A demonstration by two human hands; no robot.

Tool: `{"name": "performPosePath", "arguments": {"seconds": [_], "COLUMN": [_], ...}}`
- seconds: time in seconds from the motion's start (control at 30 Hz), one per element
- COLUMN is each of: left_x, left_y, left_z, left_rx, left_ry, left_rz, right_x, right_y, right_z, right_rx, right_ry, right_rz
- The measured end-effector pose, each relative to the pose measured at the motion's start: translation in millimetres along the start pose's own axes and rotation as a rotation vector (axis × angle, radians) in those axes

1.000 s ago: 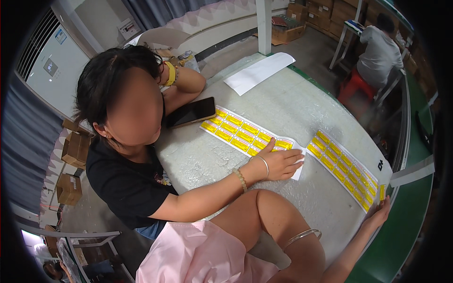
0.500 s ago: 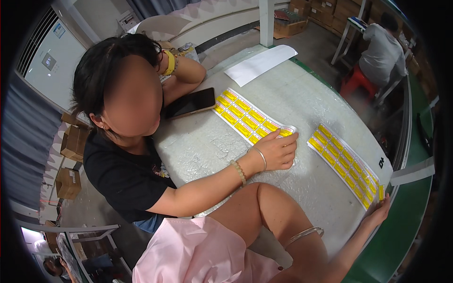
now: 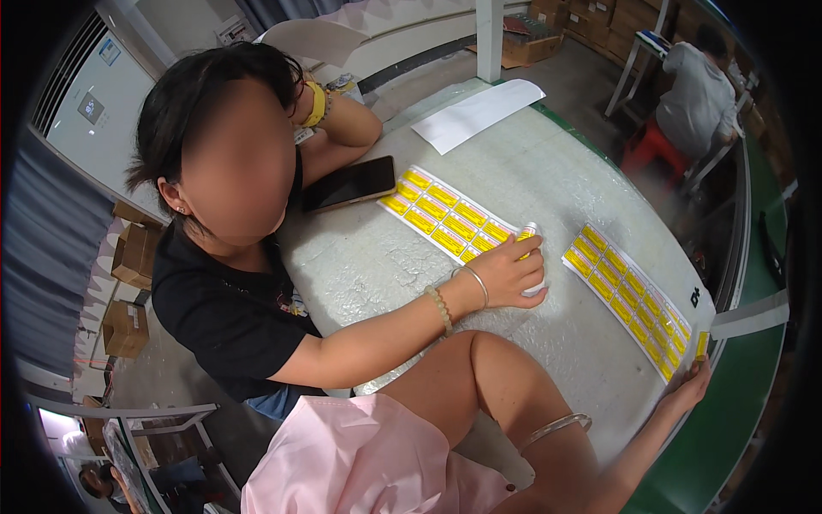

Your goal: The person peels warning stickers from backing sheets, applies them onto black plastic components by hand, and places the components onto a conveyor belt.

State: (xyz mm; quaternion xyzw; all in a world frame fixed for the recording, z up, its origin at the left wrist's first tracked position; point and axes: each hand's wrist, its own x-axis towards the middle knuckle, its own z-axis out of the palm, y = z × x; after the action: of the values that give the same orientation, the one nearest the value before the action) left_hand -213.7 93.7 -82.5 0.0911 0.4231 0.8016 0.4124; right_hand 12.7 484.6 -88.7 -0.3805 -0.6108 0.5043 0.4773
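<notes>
My right hand (image 3: 686,392) is at the table's right edge, its fingers closed on a small yellow label (image 3: 702,344). Beside it lies a sheet of yellow labels (image 3: 629,295), running diagonally across the right part of the table. My bent left arm (image 3: 505,377), in a pink sleeve, wears a silver bangle (image 3: 556,426) and runs down to the lower edge. The left hand's fingers are hidden or blurred there. A co-worker's hand (image 3: 518,272) grips the curled near end of a second sheet of yellow labels (image 3: 441,210).
The co-worker in black leans on the table (image 3: 368,265) at my left. A dark phone (image 3: 349,186) and a white paper sheet (image 3: 479,114) lie farther back. A white post (image 3: 489,38) stands at the far edge. Another person (image 3: 693,94) sits on a red stool (image 3: 655,154).
The co-worker's hand has curled the end of the left label sheet up further. The small label at my right fingertips stands more upright. The view has shifted slightly.
</notes>
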Motion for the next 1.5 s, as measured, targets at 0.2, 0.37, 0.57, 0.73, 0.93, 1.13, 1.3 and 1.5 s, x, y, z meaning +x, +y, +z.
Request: {"name": "performPosePath", "arguments": {"seconds": [0.2,0.37,0.57,0.73,0.93,1.13,1.3,1.5], "left_x": [-4.0,-6.8,-9.4,-7.1,-10.5,-13.9,-9.4,-7.8], "left_y": [13.0,15.7,19.2,13.9,19.5,13.5,13.8,15.8], "left_z": [3.6,2.1,5.5,3.0,6.0,8.1,9.9,5.1], "left_rx": [1.575,2.11,1.946,2.046,2.173,2.132,1.945,2.124], "left_ry": [-0.117,-0.141,-0.072,-0.127,-0.182,-0.155,-0.062,-0.049], "left_rz": [1.078,1.405,1.318,1.329,1.375,1.337,1.327,1.409], "right_x": [-2.2,-3.6,-4.4,2.0,-0.6,0.1,-3.0,4.2], "right_y": [-2.7,-5.8,-4.6,6.5,1.5,1.3,1.1,8.4], "right_z": [2.4,5.5,7.0,-5.1,0.8,-0.2,3.4,-2.7], "right_rx": [0.037,0.067,0.04,0.019,-0.022,-0.034,0.044,-0.033], "right_ry": [0.02,0.037,0.046,-0.003,-0.003,0.004,0.008,0.012], "right_rz": [0.042,0.093,0.054,0.042,0.041,0.028,0.004,-0.001]}}
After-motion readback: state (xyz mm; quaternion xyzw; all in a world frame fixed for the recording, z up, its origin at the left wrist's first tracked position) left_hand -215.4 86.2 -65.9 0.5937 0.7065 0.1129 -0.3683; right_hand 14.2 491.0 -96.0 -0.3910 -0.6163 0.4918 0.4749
